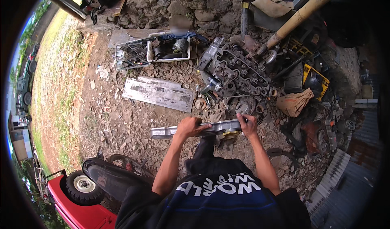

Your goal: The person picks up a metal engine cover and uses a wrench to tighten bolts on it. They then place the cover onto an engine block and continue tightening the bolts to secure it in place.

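A long silver metal valve cover (164, 132) is held level in front of my body, over the ground. My left hand (190, 127) is wrapped around its middle, with the thumb along the top. At the right end, my right hand (248, 124) grips the same cover, and a small dark spot shows by its fingers. Something yellow (231, 133) shows just under the cover near that hand; what it is I cannot tell. Beyond my hands lies a dark, greasy engine (243, 72) with its top side exposed.
A flat metal sheet (158, 93) lies left of the engine. Behind it stand a crate of tools (131, 56) and a white bin of parts (168, 59). A brown sack (294, 102) lies to the right. A motorcycle (107, 176) and a red vehicle (77, 208) stand at lower left.
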Motion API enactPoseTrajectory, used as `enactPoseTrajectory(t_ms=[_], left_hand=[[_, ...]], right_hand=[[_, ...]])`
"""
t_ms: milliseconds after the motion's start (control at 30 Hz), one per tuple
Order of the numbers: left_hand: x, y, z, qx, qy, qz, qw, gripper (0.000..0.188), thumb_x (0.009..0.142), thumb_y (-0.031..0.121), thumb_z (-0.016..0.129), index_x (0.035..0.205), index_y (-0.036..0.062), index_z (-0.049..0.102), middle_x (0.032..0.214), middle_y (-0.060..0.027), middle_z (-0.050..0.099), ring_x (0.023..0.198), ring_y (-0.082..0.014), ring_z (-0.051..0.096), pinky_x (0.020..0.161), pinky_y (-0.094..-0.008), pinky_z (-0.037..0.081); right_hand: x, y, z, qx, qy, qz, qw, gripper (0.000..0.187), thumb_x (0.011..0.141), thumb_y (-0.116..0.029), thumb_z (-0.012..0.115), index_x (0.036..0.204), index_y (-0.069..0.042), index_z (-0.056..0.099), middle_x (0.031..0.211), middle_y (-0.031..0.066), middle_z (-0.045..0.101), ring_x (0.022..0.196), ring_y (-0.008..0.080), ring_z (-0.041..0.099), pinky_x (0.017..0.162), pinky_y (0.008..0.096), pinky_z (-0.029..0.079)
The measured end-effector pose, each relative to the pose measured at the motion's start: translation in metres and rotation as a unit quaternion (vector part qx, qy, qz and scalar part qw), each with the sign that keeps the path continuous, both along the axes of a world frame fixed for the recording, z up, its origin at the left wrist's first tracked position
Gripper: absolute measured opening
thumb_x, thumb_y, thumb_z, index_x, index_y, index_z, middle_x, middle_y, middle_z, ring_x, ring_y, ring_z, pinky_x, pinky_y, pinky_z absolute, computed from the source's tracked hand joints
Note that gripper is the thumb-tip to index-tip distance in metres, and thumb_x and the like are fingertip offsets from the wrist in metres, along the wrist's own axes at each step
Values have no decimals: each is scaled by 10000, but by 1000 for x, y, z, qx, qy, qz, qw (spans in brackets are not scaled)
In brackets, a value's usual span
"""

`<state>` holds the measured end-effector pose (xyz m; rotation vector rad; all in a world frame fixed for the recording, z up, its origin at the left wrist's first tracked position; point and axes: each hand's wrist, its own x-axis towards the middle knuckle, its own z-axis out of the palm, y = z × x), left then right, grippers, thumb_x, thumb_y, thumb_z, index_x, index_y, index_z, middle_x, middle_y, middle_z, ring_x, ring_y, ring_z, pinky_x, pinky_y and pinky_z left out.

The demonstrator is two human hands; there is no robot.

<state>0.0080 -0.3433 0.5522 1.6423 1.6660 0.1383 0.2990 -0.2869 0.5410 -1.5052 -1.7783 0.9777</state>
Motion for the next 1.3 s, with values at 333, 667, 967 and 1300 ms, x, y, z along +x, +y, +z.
enactPoseTrajectory(t_ms=[333, 667, 967, 1300], left_hand=[[9, 14, 7, -24, 5, 6, 1000, 736, 862, 721, 573, 718, 9, 690, 700, -232, 661, 724, -430, 668, 687, -502, 520], [139, 89, 2, -17, 24, -129, 991, 750, 852, 753, 560, 744, 25, 707, 724, -223, 673, 769, -407, 681, 727, -495, 529], [222, 125, 17, -43, 45, -118, 991, 746, 840, 750, 584, 791, 20, 730, 742, -223, 682, 770, -390, 689, 726, -478, 529], [259, 146, -4, 57, 24, -147, 987, 637, 829, 690, 654, 852, 53, 681, 738, -153, 682, 741, -373, 680, 678, -459, 515]], right_hand=[[9, 12, -15, -90, -7, 8, 996, 533, 910, -507, 616, 794, 3, 718, 674, 223, 642, 666, 372, 673, 617, 419, 472], [150, 8, -29, 11, -24, -72, 997, 437, 931, -399, 633, 793, 13, 678, 732, 188, 658, 704, 388, 660, 618, 416, 481], [232, 50, -25, 94, -10, 53, 994, 489, 867, -460, 686, 730, 2, 604, 625, 155, 577, 632, 385, 589, 603, 390, 441], [279, 68, 12, -58, 107, -3, 993, 473, 868, -391, 732, 654, 23, 654, 537, 89, 564, 512, 133, 537, 530, 330, 384]])
